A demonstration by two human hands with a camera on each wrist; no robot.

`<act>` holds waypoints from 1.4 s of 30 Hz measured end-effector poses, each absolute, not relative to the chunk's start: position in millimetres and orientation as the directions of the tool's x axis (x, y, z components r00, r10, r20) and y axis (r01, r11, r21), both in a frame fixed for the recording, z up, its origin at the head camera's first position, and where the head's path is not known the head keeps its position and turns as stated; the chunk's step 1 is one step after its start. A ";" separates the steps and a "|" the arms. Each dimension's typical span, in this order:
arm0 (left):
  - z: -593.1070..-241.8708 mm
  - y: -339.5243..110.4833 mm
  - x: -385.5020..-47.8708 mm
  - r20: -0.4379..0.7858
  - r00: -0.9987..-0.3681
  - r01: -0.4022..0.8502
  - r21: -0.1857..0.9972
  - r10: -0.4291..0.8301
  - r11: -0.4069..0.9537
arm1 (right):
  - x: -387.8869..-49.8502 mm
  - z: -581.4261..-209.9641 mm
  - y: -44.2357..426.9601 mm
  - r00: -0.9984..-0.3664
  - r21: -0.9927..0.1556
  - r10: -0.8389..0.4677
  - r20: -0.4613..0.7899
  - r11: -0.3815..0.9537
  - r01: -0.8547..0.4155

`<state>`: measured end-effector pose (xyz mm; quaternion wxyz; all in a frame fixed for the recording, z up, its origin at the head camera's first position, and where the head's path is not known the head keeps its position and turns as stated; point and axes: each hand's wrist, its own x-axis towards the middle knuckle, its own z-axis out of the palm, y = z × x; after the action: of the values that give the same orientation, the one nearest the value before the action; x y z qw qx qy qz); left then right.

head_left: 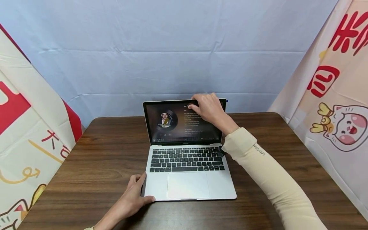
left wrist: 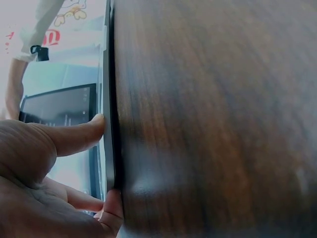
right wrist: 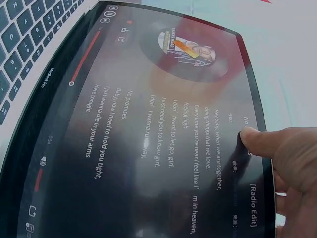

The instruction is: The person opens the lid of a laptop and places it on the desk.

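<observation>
An open silver laptop [head_left: 188,183] with black keys sits on a wooden table, its screen [head_left: 156,110] raised and showing a music player with lyrics. My left hand [head_left: 132,196] grips the laptop base at its front left corner; in the left wrist view the thumb [left wrist: 79,136] lies on the base edge and fingertips reach its side. At the top edge of the screen, right of its middle, my right hand [head_left: 210,108] pinches the lid. Its thumb [right wrist: 260,141] presses on the display in the right wrist view, and the other fingers are partly hidden behind the lid.
The brown table top [head_left: 106,153] extends on both sides of the laptop. A pale blue cloth [head_left: 172,48] hangs behind the table's far edge. Printed cloths [head_left: 345,95] with red characters and cartoon figures hang at left and right. A dark band [left wrist: 40,52] circles the right wrist.
</observation>
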<state>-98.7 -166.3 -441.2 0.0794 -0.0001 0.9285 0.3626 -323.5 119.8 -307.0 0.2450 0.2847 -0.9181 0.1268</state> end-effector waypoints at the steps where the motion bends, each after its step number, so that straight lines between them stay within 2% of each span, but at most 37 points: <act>1: -441.0 -166.2 -98.6 -0.147 -0.987 -0.057 0.673 0.058 0.737 | -324.1 -307.1 119.2 -0.724 -0.091 -0.455 0.519 0.813 -0.576; 11: -439.1 -165.5 -98.1 -0.154 -0.986 -0.060 0.668 0.059 0.742 | -331.2 -305.9 115.2 -0.798 -0.105 -0.422 0.431 0.855 -0.509; 25: -437.4 -165.5 -96.1 -0.142 -0.988 -0.054 0.679 0.059 0.732 | -341.9 -307.8 115.9 -0.808 -0.111 -0.429 0.404 0.854 -0.509; 42: -437.0 -164.8 -92.9 -0.139 -0.989 -0.053 0.681 0.059 0.730 | -353.7 -313.3 117.6 -0.813 -0.174 -0.438 0.384 0.830 -0.530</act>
<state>-92.9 -164.8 -437.0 0.0757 0.0016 0.9270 0.3673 -353.7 117.6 -313.3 0.1660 0.2569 -0.9421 0.1378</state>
